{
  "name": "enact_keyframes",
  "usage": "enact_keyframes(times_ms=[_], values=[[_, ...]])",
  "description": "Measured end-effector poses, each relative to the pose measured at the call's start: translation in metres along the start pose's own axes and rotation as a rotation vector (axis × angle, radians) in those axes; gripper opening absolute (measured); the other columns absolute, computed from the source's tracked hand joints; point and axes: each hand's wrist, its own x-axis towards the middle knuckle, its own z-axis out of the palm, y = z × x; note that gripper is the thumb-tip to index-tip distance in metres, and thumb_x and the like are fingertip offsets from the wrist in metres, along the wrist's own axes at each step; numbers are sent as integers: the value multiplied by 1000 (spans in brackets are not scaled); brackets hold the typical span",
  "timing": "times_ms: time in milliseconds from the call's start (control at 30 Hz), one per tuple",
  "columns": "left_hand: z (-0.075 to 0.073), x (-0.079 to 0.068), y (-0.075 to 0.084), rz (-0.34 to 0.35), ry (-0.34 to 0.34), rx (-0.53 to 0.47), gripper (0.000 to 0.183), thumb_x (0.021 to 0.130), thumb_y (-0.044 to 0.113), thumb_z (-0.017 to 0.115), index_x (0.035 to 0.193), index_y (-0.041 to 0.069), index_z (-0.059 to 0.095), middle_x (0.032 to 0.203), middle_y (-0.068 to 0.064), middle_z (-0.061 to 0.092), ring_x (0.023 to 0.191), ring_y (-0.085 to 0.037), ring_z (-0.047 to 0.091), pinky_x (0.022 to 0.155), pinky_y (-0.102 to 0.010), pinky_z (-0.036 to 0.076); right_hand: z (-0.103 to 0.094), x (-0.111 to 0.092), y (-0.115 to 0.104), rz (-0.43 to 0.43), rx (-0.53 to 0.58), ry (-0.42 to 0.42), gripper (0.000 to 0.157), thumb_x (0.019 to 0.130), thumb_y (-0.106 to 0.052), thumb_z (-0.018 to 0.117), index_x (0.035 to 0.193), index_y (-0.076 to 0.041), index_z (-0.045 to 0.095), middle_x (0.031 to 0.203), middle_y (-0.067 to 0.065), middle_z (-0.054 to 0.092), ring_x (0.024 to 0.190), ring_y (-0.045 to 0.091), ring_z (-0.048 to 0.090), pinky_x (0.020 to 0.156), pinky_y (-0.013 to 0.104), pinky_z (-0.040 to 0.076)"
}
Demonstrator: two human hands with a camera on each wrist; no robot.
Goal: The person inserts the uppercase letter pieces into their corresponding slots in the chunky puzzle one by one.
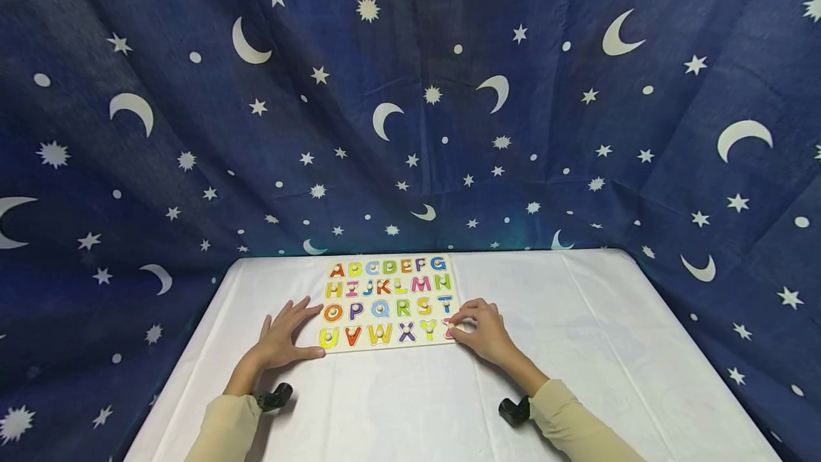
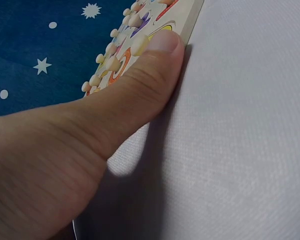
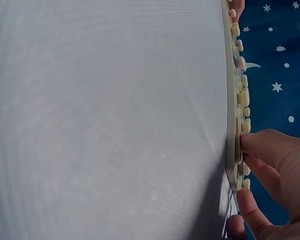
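Note:
A wooden alphabet puzzle board (image 1: pixel 368 312) lies flat on the white table, its coloured letter pieces topped with small knobs. At the near right corner my right hand (image 1: pixel 485 332) pinches the pink letter Z piece (image 1: pixel 447 334) between thumb and fingers; the hand partly covers the letter. In the right wrist view, that thumb (image 3: pixel 262 142) presses in at the board's edge. My left hand (image 1: pixel 281 339) spreads its fingers along the left edge, the index finger near the O. Its thumb (image 2: pixel 162 50) rests on the near left corner beside the yellow U (image 1: pixel 329 338).
A white cloth (image 1: pixel 398 405) covers the table. Behind it hangs a dark blue curtain (image 1: pixel 442 127) with moons and stars. Black wrist cameras (image 1: pixel 274 396) sit at both wrists, below the beige sleeves (image 1: pixel 226 428).

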Motion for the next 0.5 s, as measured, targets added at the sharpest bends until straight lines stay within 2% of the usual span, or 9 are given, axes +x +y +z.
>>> enact_keyframes(times_ms=[200, 500], values=[[0, -1, -2, 16, 11, 0, 98, 70, 55, 90, 151, 16, 51, 164, -22, 31, 152, -52, 13, 114, -80, -2, 3, -1, 1, 3, -17, -16, 13, 80, -17, 88, 90, -23, 82, 111, 0, 61, 103, 23, 47, 90, 48, 37], [1, 1, -4, 16, 16, -3, 98, 69, 56, 90, 151, 17, 51, 165, -22, 30, 153, -51, 12, 114, -79, -4, 2, 0, 1, 10, -22, -18, 12, 80, -16, 88, 87, -23, 81, 112, 1, 61, 104, 24, 47, 90, 49, 36]])
